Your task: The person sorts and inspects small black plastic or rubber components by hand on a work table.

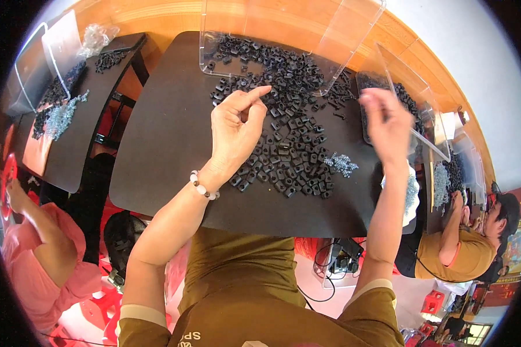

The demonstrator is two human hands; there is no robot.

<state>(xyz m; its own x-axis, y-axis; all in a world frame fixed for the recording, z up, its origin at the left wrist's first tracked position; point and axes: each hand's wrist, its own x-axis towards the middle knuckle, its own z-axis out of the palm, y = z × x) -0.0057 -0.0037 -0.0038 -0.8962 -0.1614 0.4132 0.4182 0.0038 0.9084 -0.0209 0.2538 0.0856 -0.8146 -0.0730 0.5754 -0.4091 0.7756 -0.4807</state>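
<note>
At the near right edge of the table (162, 115), a white-rimmed container (410, 218) of silvery metal bits sits partly behind the right forearm. Further in lies a small loose heap of silvery pieces (341, 165), shiny and finely shaped, beside the black blocks (289, 156). These are dull and chunky, many with a round hole, spread thinly toward the near edge and heaped toward the far one. The left hand (237, 124) is over the left side of the spread, index finger stretched out, thumb close by, other fingers folded; whether they hide a piece cannot be told. The right hand (388, 118), part-curled near the right edge, is too blurred to show any hold. Slimmer black pieces (338, 107) lie between the hands. At the far edge, a smooth, clear plastic bin (202, 52) has black parts at its mouth; another clear box (437, 151) stands toward the far right corner. Much appears left to handle; no finished group stands out from the loose parts.
</note>
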